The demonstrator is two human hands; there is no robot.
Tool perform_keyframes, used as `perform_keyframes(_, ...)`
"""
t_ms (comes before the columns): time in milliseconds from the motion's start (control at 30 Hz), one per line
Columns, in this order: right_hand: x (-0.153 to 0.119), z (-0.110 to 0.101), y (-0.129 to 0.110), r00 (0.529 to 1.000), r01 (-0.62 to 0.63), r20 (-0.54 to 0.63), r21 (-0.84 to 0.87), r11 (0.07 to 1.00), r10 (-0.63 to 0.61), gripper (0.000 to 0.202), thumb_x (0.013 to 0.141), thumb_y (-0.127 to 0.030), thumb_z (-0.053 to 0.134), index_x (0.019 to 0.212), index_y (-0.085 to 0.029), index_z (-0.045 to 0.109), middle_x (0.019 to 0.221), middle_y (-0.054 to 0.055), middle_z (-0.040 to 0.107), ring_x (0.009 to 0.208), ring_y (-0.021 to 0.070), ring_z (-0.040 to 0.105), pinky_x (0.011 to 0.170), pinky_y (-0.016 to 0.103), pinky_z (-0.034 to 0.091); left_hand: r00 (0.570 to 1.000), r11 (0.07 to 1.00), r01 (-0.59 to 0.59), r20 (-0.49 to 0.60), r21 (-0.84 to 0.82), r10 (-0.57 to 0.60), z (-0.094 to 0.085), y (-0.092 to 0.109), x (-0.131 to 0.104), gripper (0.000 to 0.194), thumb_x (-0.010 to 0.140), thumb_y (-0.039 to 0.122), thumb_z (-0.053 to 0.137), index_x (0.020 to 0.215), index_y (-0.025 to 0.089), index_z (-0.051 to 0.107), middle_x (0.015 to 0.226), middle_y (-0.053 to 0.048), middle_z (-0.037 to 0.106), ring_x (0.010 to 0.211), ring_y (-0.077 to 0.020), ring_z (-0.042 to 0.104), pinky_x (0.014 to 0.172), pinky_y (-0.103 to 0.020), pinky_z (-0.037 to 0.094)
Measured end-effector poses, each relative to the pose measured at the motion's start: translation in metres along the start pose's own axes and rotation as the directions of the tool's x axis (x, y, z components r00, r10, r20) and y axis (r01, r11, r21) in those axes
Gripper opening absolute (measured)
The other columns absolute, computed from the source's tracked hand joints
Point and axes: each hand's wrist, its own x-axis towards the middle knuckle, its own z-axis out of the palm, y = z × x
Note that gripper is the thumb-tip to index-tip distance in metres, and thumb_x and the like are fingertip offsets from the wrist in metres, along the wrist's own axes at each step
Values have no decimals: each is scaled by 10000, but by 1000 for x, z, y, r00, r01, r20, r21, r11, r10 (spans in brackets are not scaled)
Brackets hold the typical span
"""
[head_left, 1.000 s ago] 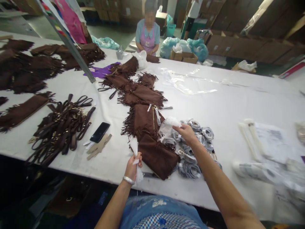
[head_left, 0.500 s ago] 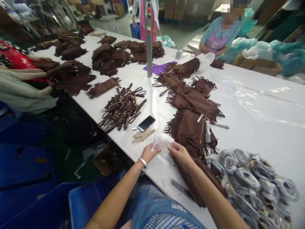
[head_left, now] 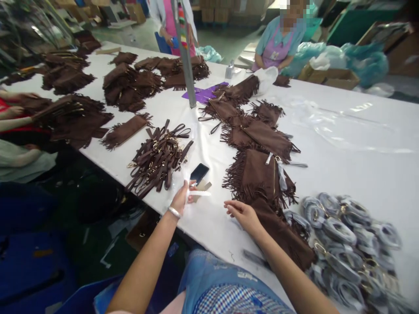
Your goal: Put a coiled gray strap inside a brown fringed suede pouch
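Note:
My left hand [head_left: 182, 197] is closed on a thin, see-through plastic bag [head_left: 178, 178], beside the pile of brown wrist straps [head_left: 159, 159]. A black phone [head_left: 199, 173] and tan card pieces [head_left: 203, 186] lie just past its fingers. My right hand [head_left: 240, 213] hovers over the white table [head_left: 209, 226], its fingers loosely curled and apart, holding nothing that shows. Nearest to it is a brown fringed pouch [head_left: 284, 231]. Beyond that lies another fringed pouch [head_left: 260, 172] with a gold zip.
Wrapped grey straps [head_left: 340, 235] are heaped at right. A metal post [head_left: 187, 65] rises from the table beside purple pieces [head_left: 207, 92]. More brown pouches [head_left: 131, 87] lie at far left. A person [head_left: 278, 43] works across the table; others are at left and back.
My left hand has moved left with the plastic, away from my right hand. My right hand has let go of the plastic, and its fingers have parted. The view has shifted slightly.

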Motion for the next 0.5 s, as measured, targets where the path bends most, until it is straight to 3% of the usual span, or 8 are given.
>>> perform_keyframes(100,-10,-4,-12,997,23,-69,9,1000,-22,338,808,-434,616,964,-148,707,880,83,723,721,167,651,629,278,529,982,976,144,146,-161,-121,49,-12,-1,333,914,447,541,913,121,608,624,32,484,384,-21,294,341,-133,223)
perform_keyframes(233,-34,-15,-20,990,10,-142,-8,1000,-11,273,801,-399,635,913,-155,688,731,30,669,647,143,610,563,239,499,951,919,260,243,-295,-191,108,-29,3,311,1001,344,378,858,127,548,534,97,314,348,-15,237,322,-103,199)
perform_keyframes(367,-57,-25,-9,973,32,-229,48,998,-20,271,758,-396,699,916,-182,646,751,6,635,655,130,580,539,218,479,928,883,318,304,-345,-215,156,-52,-3,301,985,386,419,876,135,543,523,97,333,346,-19,254,310,-109,218)
perform_keyframes(500,-73,-33,18,940,20,-339,112,994,19,269,674,-340,774,840,-186,628,729,-9,626,635,113,555,535,204,449,903,877,362,350,-314,-248,189,-77,-18,268,953,394,502,879,140,547,526,97,352,347,-17,266,309,-116,230)
